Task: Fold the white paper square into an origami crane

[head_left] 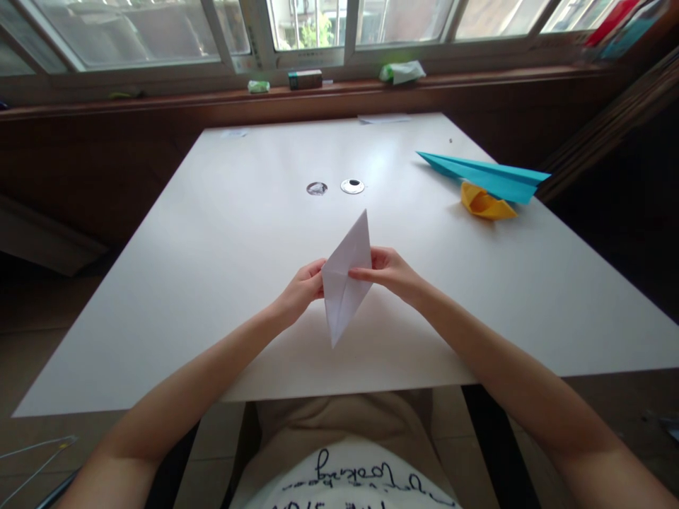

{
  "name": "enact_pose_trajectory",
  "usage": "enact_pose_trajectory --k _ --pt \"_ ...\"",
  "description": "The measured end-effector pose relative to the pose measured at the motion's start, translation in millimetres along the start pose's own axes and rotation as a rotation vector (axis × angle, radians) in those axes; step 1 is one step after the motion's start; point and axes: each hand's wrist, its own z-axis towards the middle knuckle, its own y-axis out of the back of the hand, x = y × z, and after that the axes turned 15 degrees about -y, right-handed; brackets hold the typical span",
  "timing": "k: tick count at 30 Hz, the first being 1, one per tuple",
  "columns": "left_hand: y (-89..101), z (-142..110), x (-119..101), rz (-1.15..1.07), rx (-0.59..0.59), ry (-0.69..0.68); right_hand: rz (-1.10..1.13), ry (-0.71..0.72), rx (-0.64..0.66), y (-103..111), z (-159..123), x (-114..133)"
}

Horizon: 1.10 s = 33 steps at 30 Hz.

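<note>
A sheet of white paper folded into a diamond shape [344,297] is held up above the near part of the white table [223,247], with one point upward and one downward. My left hand [308,283] grips its left corner, and the fingertips are partly hidden behind the paper. On the other side, my right hand [390,271] pinches the right edge, thumb across the front face and fingers behind. Creases run over the face of the paper.
A blue paper plane [488,177] and a yellow paper boat [484,203] lie at the table's right. Two round stickers [352,186] sit near the middle. Small packets and a box [305,79] stand on the window ledge beyond the far edge.
</note>
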Motion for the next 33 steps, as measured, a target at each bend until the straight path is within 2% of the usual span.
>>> enact_pose_trajectory --k 5,13,15,16,18,20,22,24,27,33 --pt "3.1 2 4 -0.08 0.065 -0.022 0.039 -0.006 -0.055 0 0 1" --pt "0.4 -3 1 0.209 0.056 -0.154 0.097 0.088 -0.151 -5 -1 0" --pt "1.4 -4 2 0.36 0.021 -0.283 0.1 0.15 -0.155 -5 -1 0" --pt "2.3 -5 2 0.461 -0.002 -0.391 0.086 0.188 -0.146 -5 -1 0" --pt "5.3 -6 1 0.68 -0.033 -0.676 0.044 0.288 -0.101 -3 0 0" --pt "9.0 -6 -1 0.861 -0.005 -1.005 0.003 0.394 -0.055 1 0 0" --pt "12.6 -6 -4 1.007 0.027 -1.199 -0.024 0.47 -0.035 4 0 0" --pt "15.1 -6 -7 1.097 0.037 -1.282 -0.052 0.51 -0.033 5 -1 0" --pt "16.3 -7 -8 1.145 0.045 -1.329 -0.086 0.548 -0.026 5 -4 2" --pt "14.8 -8 -6 1.144 0.043 -1.314 -0.152 0.579 -0.058 3 -5 3"
